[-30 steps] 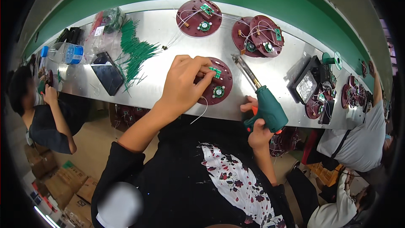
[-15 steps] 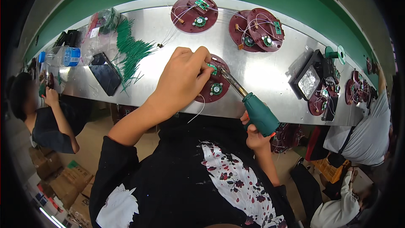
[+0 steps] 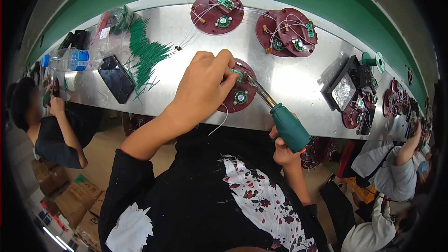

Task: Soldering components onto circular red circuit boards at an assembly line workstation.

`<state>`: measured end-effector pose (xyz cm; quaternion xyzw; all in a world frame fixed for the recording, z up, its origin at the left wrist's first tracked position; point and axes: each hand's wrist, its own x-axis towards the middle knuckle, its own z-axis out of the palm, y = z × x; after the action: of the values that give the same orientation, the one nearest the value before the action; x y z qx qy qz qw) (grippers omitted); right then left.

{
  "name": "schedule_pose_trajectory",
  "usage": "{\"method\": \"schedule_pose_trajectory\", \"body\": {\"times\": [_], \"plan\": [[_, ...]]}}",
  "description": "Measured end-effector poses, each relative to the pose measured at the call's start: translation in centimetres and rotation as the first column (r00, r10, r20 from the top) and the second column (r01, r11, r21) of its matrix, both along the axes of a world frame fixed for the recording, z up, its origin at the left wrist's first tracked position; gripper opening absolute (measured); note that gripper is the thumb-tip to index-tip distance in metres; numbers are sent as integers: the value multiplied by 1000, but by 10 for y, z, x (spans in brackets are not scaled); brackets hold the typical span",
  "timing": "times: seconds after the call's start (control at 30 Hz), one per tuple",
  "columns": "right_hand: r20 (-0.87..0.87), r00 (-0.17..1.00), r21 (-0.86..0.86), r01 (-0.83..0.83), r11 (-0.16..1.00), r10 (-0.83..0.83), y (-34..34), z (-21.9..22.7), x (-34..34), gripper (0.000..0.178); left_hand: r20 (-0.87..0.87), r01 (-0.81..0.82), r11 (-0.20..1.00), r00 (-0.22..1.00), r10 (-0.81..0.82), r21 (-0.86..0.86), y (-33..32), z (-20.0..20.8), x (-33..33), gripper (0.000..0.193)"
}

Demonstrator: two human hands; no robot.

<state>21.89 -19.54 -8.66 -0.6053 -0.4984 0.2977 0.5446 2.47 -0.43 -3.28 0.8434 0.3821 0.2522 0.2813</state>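
Observation:
In front of me on the metal bench lies a round maroon plastic housing [image 3: 230, 105] with a small green circuit board [image 3: 238, 75] and a round green-rimmed part [image 3: 241, 97]. My left hand [image 3: 200, 84] is over its left side, thumb and fingers pinched at the circuit board. Whatever they grip is hidden. My right hand [image 3: 283, 153] is closed round the dark green handle of a soldering iron [image 3: 290, 128], whose metal tip meets the board close to my left fingertips. A loose white wire [image 3: 226, 117] curls from the housing toward the bench's front edge.
Further maroon housings [image 3: 210, 24] with wires sit along the back. Left are a pile of thin green wires [image 3: 142, 58], a black phone [image 3: 115, 80] and a plastic bottle [image 3: 70, 60]. Right are a black tray [image 3: 333, 103] and a green-ended spool [image 3: 374, 61]. People work at both sides.
Both hands and the soldering iron stay at the same spot on the board; the view has shifted slightly. At the far right, a person's arm now reaches toward the bench differently.

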Motion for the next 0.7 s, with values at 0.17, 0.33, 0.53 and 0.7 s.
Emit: {"method": "schedule_pose_trajectory", "body": {"times": [0.17, 0.33, 0.53, 0.7], "plan": [[-193, 980, -46, 28, 999, -36, -5, -1, -3, 65, -11, 2, 1000, 1000, -2, 0, -1, 2, 0, 21], [-216, 976, -15, 3, 1000, -6, -6, -4, 1, 68, -22, 3, 1000, 1000, -3, 7, -1, 3, 1, 20], [-200, 980, 34, -4, 999, 11, -4, -7, 0, 64, -66, 35, 997, 997, -31, 68, 0, 4, 2, 22], [-132, 991, 51, 41, 998, -35, -1, -5, -1, 66, 26, 77, 995, 997, -79, 67, 7, 5, -3, 25]]}}
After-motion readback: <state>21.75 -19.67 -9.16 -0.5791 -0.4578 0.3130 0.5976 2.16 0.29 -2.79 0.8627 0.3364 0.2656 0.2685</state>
